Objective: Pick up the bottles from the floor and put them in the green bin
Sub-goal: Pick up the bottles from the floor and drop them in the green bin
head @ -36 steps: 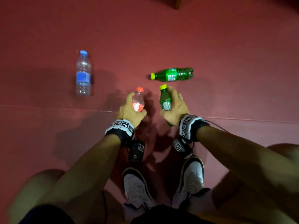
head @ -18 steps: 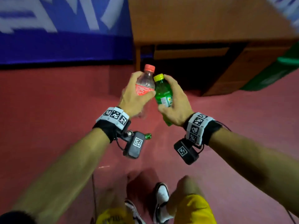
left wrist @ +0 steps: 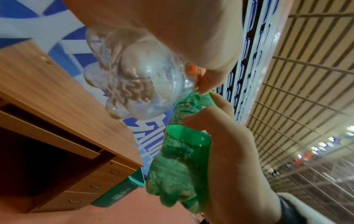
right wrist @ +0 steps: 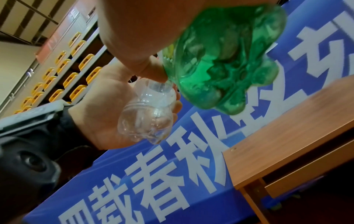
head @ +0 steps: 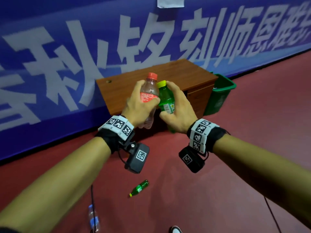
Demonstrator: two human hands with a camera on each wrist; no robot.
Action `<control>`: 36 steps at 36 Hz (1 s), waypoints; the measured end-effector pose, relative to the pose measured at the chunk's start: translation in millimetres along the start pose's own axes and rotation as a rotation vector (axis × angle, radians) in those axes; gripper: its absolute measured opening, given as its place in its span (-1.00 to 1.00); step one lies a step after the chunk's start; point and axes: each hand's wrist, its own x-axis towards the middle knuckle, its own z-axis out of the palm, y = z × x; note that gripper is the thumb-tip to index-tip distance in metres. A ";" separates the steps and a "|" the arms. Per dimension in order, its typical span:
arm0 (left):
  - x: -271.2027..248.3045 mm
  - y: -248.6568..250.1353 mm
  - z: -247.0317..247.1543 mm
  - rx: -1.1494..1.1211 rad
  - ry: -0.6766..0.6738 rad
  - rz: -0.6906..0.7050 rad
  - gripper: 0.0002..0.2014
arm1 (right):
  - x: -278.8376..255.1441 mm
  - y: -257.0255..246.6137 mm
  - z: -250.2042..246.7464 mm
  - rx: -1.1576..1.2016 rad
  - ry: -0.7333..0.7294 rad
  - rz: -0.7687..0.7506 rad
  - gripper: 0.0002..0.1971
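Observation:
My left hand [head: 139, 105] grips a clear bottle with a red cap and red label [head: 149, 91] upright at chest height. Beside it my right hand [head: 176, 111] grips a green bottle with a yellow cap [head: 165, 98]; the two bottles touch. From the left wrist, the clear bottle's base [left wrist: 138, 84] and the green bottle [left wrist: 182, 159] show from below. The right wrist view shows the green bottle's base [right wrist: 226, 60] and the clear bottle [right wrist: 151, 112]. The green bin [head: 218, 95] stands right of the desk. Another green bottle [head: 139, 188] and a blue-capped clear bottle [head: 93, 217] lie on the floor.
A brown wooden desk [head: 193, 76] with drawers stands against a blue banner wall [head: 50, 64] ahead, between my hands and the bin. The floor [head: 252, 132] is red. A cable [head: 272, 214] trails at the lower right. The tip of my shoe [head: 175, 229] shows at the bottom.
I have risen from a crouch with both bottles lifted off the floor. The view has swung up from the floor to the desk, the banner and the bin.

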 end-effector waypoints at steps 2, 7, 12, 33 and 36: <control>-6.2 4.2 5.0 0.044 -0.046 0.039 -0.46 | -14.1 0.2 -11.5 -0.035 -0.001 0.004 -0.09; -6.6 18.7 26.5 0.143 -0.150 0.135 -0.42 | -35.2 13.5 -50.2 -0.057 0.041 0.006 -0.11; 11.7 36.1 64.0 0.199 -0.191 0.186 -0.36 | -32.1 38.8 -100.8 -0.126 0.132 0.034 -0.12; 203.3 123.7 331.4 0.942 -0.187 0.422 -0.32 | 71.2 291.1 -350.1 -0.759 0.011 0.074 -0.15; 226.3 129.8 366.8 0.994 -0.230 0.464 -0.32 | 91.4 322.2 -367.0 -0.755 -0.030 0.087 -0.16</control>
